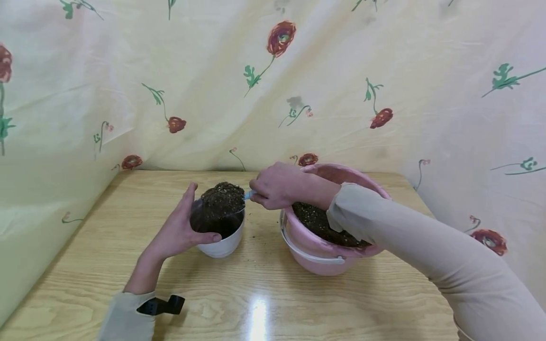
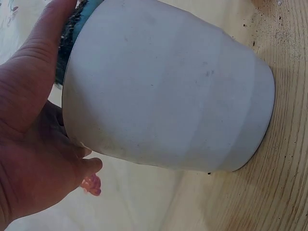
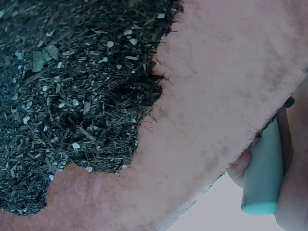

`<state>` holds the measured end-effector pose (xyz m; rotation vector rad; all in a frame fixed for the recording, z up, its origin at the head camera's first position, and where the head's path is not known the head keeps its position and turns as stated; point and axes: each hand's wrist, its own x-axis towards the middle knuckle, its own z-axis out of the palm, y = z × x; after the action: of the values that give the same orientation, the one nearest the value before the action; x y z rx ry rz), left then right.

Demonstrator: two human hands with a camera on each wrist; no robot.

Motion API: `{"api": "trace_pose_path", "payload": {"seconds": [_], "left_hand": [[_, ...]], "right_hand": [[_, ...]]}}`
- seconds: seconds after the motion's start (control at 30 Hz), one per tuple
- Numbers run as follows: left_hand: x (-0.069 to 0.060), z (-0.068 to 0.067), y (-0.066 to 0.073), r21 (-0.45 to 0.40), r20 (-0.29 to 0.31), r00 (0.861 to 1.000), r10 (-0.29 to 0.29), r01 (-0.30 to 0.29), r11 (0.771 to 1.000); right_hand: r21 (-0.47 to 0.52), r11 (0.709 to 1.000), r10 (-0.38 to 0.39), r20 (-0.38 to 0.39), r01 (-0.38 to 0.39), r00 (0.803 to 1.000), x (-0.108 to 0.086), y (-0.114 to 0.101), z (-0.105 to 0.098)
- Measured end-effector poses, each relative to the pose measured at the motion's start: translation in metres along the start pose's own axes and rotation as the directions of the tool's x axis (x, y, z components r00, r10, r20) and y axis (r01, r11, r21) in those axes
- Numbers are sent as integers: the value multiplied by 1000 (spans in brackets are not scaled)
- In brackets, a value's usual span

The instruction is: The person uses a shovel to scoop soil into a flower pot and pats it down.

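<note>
Thumb and fingers of the left hand (image 1: 181, 232) grasped the white plant pot (image 1: 223, 247) by its left side, the thumb laid over the near rim, probably so that the pot would neither slide nor tip under a load arriving from above. That hold left the mouth clear on the side facing the other hand. The pot stood on the wood-grain table (image 1: 239, 298), touching the inside of the grip. Over its mouth, between the two hands, was a heap of dark potting mix (image 1: 223, 196), apparently borne on a scoop whose blade it covered; the blue handle (image 1: 250, 194) showed at the heap's right. The right hand (image 1: 277, 187) clasped that handle, the scoop reaching leftward from the fingers across the rim, presumably so that loose bits would drop inside; a few crumbs (image 1: 253, 237) lay on the table nonetheless. Farthest right, the pink bucket (image 1: 326, 268) stood near the pot but apart from it, beneath the right forearm (image 1: 396, 222), with more potting mix inside, a placement that seemed to keep each carry short. Its white bail (image 1: 313, 258) hung against the near side, likely to leave the top free for scooping.
</note>
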<state>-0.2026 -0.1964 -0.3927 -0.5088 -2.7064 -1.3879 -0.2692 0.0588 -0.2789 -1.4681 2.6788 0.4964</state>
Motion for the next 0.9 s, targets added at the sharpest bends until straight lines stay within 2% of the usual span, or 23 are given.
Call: {"api": "trace_pose_path", "payload": {"seconds": [0.17, 0.37, 0.73, 0.9], "left_hand": [[0, 0, -1, 7, 8, 1000, -9, 9, 1000], [2, 1, -1, 16, 10, 1000, -15, 15, 1000], [5, 4, -2, 20, 6, 1000, -16, 16, 1000], [5, 6, -2, 24, 2, 1000, -15, 15, 1000]], "right_hand": [[-2, 1000, 5, 12, -5, 1000, 2, -1, 0], [-51, 999, 11, 38, -9, 999, 4, -2, 0], [-113, 993, -17, -16, 15, 1000, 5, -2, -4], [-131, 991, -5, 11, 6, 1000, 6, -5, -8]]}}
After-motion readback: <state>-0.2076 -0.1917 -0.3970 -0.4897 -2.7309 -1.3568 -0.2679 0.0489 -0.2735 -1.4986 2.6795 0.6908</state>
